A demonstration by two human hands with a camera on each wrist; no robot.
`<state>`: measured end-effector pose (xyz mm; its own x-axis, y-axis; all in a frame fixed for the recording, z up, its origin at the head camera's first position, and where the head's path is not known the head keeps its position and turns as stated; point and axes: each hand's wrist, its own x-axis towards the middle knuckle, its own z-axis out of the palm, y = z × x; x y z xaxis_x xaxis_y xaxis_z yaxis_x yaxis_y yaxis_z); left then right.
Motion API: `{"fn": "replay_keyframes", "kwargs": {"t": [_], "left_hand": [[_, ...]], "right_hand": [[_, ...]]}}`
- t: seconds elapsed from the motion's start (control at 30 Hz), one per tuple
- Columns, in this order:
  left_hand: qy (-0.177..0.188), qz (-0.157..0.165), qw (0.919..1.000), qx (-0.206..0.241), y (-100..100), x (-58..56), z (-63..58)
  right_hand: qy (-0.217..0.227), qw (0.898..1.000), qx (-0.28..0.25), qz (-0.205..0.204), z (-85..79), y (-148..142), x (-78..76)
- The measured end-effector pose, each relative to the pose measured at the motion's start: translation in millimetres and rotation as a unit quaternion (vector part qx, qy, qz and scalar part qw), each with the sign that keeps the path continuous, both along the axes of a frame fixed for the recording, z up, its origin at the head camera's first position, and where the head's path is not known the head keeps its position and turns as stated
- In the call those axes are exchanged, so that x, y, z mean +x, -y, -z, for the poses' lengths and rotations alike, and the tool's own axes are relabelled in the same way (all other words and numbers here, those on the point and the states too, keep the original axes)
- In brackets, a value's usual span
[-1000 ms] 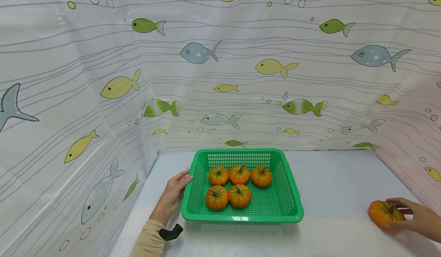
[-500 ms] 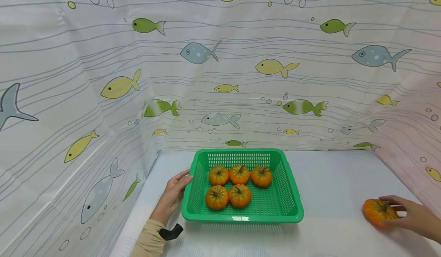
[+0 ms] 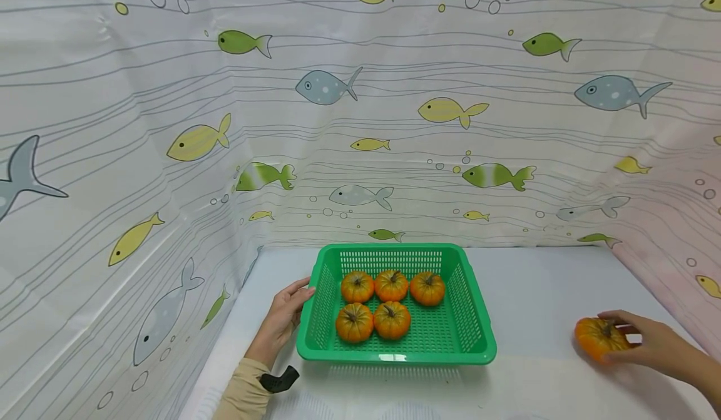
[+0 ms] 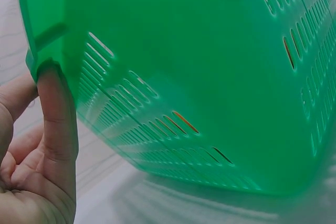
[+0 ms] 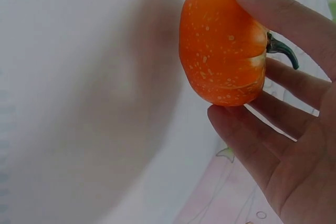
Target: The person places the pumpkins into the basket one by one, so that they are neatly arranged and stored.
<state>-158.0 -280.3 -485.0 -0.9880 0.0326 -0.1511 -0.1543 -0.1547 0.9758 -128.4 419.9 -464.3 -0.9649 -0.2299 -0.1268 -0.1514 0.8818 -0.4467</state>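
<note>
My right hand (image 3: 648,338) holds a small orange pumpkin (image 3: 599,338) on the right side of the table. In the right wrist view the thumb and fingertips grip the pumpkin (image 5: 223,45) from opposite sides, its dark green stem towards the palm. Its shadow falls apart from it, so it seems lifted off the surface. My left hand (image 3: 283,315) pinches the left rim of a green plastic basket (image 3: 394,356); in the left wrist view a finger (image 4: 55,114) hooks up under that rim. Several similar pumpkins (image 3: 392,320) sit inside, in two rows towards the left.
The basket stands on a white tabletop (image 3: 535,307). Fish-patterned sheeting (image 3: 394,126) rises behind the table and along both sides. A black strap (image 3: 280,380) is around the left wrist.
My right hand has carried the pumpkin leftwards and slightly farther back, nearer the basket. The left hand, the basket and the pumpkins in it have stayed in place.
</note>
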Motion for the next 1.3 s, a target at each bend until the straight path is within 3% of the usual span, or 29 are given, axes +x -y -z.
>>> {"fn": "replay_keyframes", "kwargs": {"t": [0.27, 0.73, 1.3], "left_hand": [[0.015, -0.001, 0.9999, 0.004, 0, 0.5, -2.9], [0.01, -0.009, 0.9999, 0.007, 0, 0.2, -1.6], [0.004, 0.001, 1.0, 0.001, 0, 1.4, -3.2]], "right_hand": [[0.014, 1.0, -0.008, -0.007, -11.8, 17, -8.8], [0.022, 0.998, -0.049, -0.039, -32.6, 49, -19.1], [-0.001, 0.993, -0.074, -0.089, -60.6, 89, -32.3]]}}
